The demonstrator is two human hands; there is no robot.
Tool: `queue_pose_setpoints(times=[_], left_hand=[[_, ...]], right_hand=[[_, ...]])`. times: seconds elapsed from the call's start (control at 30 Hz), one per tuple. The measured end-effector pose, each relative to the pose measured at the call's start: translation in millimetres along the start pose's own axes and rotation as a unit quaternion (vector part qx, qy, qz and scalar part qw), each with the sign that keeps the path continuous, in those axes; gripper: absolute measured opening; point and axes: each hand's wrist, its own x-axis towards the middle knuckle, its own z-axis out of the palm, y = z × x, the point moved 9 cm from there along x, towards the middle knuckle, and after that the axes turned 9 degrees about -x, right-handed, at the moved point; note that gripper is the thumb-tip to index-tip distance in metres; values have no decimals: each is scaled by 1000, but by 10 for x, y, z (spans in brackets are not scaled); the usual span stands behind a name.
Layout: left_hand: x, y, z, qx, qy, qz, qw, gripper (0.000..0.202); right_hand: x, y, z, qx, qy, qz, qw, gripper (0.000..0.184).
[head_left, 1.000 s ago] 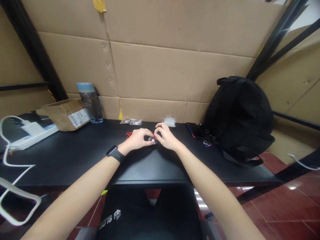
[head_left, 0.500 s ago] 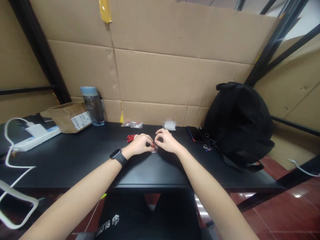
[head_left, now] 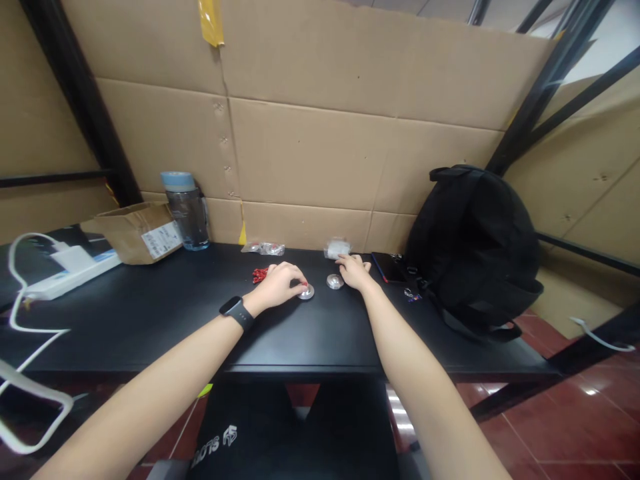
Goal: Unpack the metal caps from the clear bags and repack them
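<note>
My left hand [head_left: 281, 283], with a black watch on its wrist, rests curled on the black table [head_left: 150, 313]. Its fingertips pinch a small red piece at the edge of a small silver disc [head_left: 306, 292]. A second small silver disc [head_left: 335, 281] lies just to the right of it. My right hand [head_left: 356, 270] lies beyond that disc with fingers stretched toward a small white packet [head_left: 338, 249] at the back. A little heap of red pieces [head_left: 259, 274] sits left of my left hand.
A clear bag of small parts [head_left: 263, 248] lies by the cardboard wall. At the back left stand a water bottle [head_left: 185, 210], a torn cardboard box [head_left: 137, 230] and a white power strip [head_left: 65, 270] with cable. A phone [head_left: 389, 265] and black backpack [head_left: 475, 243] sit right.
My hands were together over one spot. Now the right hand has moved right and back toward the white packet, and two separate silver discs show on the table. The left hand stays.
</note>
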Motion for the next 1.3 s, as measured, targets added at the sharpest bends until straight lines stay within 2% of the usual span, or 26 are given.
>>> queue_pose_setpoints(times=[0.2,0.37,0.47,0.6,0.7,0.77,0.83,0.9,1.07,1.17,1.3], left_hand=[[-11,27,67,21,-26,-18,999,16],[-6,23,5,23,-30,-27,999,15],[9,-66,-174,10,6,-34,999,17],[-26,-300,-584,2,90,-60,994,19],[-128,-552,-906,43,152,-121,980,21],[-189,-706,-1000,78,153,-158,972,21],[-219,-821,-982,108,130,-180,969,19],[-220,-881,-885,131,103,-184,969,18],[-154,-841,-555,198,43,-157,967,20],[-130,-803,-451,224,23,-142,964,18],[-125,-801,-425,224,19,-137,965,15]], right_hand=[[6,-50,52,-54,-6,12,998,47],[-21,-84,-66,-58,-2,21,998,46],[-23,-93,-143,-51,21,20,998,40],[-15,-45,-205,-37,48,31,998,40],[-22,-94,-300,-29,80,17,996,43],[-46,-213,-370,-24,97,-12,995,44],[-89,-388,-413,-18,103,-50,993,45],[-142,-591,-401,-11,89,-91,992,47],[-258,-1011,-159,5,-23,-187,982,37],[-282,-1053,-153,32,-46,-209,976,28],[-279,-848,-377,88,-22,-193,977,32]])
